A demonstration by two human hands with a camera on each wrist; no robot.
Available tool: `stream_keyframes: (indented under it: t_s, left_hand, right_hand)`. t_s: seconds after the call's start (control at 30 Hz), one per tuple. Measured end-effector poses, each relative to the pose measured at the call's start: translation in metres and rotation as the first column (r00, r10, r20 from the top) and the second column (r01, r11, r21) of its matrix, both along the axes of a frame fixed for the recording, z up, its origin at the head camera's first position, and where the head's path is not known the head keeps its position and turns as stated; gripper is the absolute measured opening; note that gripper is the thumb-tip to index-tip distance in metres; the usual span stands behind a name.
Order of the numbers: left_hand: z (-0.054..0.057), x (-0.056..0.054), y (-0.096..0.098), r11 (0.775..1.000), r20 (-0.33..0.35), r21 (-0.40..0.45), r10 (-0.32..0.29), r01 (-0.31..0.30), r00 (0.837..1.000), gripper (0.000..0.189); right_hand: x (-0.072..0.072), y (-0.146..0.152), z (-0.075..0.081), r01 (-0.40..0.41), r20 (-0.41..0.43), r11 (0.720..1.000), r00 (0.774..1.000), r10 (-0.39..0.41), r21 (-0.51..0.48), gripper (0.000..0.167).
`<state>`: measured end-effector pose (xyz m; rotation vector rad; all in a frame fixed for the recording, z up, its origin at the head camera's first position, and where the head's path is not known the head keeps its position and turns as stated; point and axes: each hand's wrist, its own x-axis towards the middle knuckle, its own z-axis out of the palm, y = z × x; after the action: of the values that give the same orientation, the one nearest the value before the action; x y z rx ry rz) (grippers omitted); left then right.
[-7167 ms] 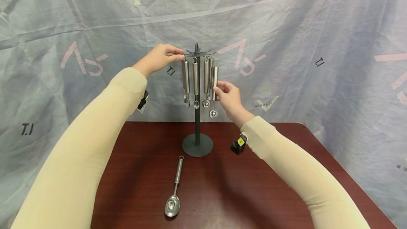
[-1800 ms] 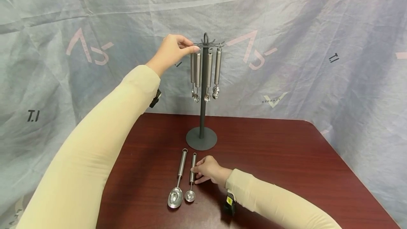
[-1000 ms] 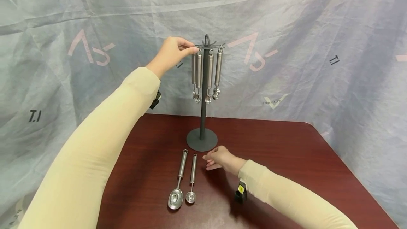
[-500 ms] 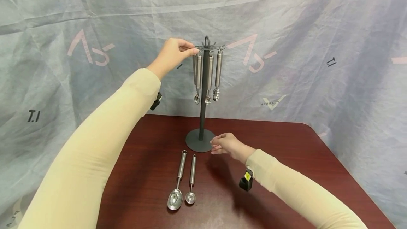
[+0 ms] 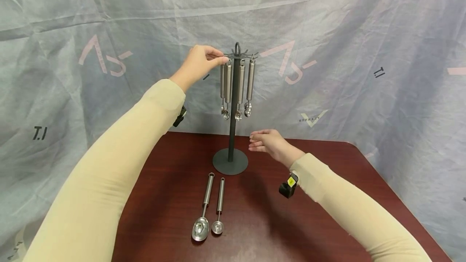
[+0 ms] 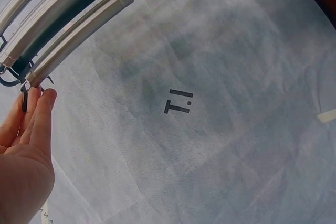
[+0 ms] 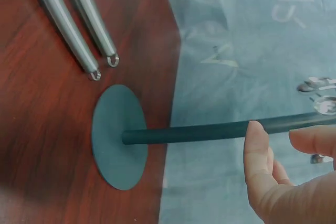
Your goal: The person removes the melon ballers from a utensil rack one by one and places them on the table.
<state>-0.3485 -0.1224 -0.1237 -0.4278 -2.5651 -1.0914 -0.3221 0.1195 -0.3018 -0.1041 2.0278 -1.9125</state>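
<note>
Just left of relaxed right hand: rack, hook pinched by left hand.

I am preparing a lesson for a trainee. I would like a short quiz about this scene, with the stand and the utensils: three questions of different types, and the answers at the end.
1. How many utensils lie on the table in front of the stand?
2. True or false: the right hand is gripping a utensil.
3. Where are the fingertips of the left hand?
a) on the stand's base
b) at the stand's top
c) on the table

Key:
1. Two: a large spoon with an oval bowl and a small spoon with a round bowl.
2. False; it is raised above the table, holding nothing.
3. b
</note>
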Motion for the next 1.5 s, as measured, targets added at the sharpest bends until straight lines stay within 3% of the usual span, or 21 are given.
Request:
stream_keyframes:
  t_s: [0.3,0.63,0.93,1.13,1.5]
  left_hand:
    - [0.001,0.001,0.002,1.0,0.024,-0.018,0.005,-0.005,1.0,0.044]
    - [0.002,-0.001,0.001,1.0,0.026,-0.004,0.003,-0.003,1.0,0.045]
    - [0.001,0.002,0.002,1.0,0.021,-0.001,0.001,-0.001,1.0,0.043]
    - [0.001,0.004,0.001,1.0,0.016,0.015,-0.002,0.002,1.0,0.043]
    - [0.002,0.003,0.003,1.0,0.034,0.006,-0.011,0.011,0.999,0.046]
  right_hand:
    - [-0.007,0.009,0.01,0.025,-0.018,1.0,1.0,-0.025,-0.011,0.042]
    - [-0.021,0.009,0.037,0.107,-0.124,0.994,0.986,-0.108,-0.02,0.038]
    - [-0.037,0.001,0.069,0.226,-0.22,0.961,0.941,-0.258,-0.16,0.038]
    - [-0.046,-0.01,0.086,0.238,-0.283,0.937,0.908,-0.308,-0.256,0.041]
    - [-0.061,-0.025,0.094,0.231,-0.411,0.96,0.869,-0.276,-0.157,0.046]
